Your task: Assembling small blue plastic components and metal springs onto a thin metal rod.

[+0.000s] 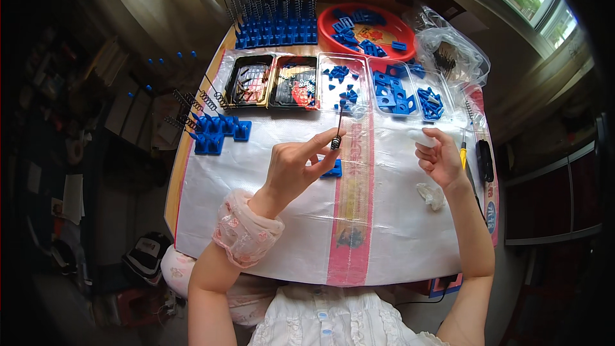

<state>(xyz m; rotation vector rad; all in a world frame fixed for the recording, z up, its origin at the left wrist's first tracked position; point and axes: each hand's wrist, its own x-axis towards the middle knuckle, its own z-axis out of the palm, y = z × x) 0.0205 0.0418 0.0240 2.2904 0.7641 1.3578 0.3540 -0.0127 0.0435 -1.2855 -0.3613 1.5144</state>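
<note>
My left hand (285,163) pinches a black coil spring (336,143) between thumb and fingertips. A thin straight stem rises from the coil, topped by a small blue tip. Just below these fingers a blue plastic base (332,168) lies on the white sheet, partly hidden by the hand. To the right, my right hand (441,159) is raised with its fingers curled in. Something white (425,141) shows at its fingertips; whether it is a finger cover or a held piece cannot be made out. A crumpled white tissue (431,197) lies beside that wrist.
Black trays (295,107) and clear trays (366,107) of small parts line the far side. Behind them stand a red basin (410,43) of blue pieces and rows of spring assemblies (272,35). More assemblies (208,134) stand left. A yellow-handled screwdriver (463,157) lies right.
</note>
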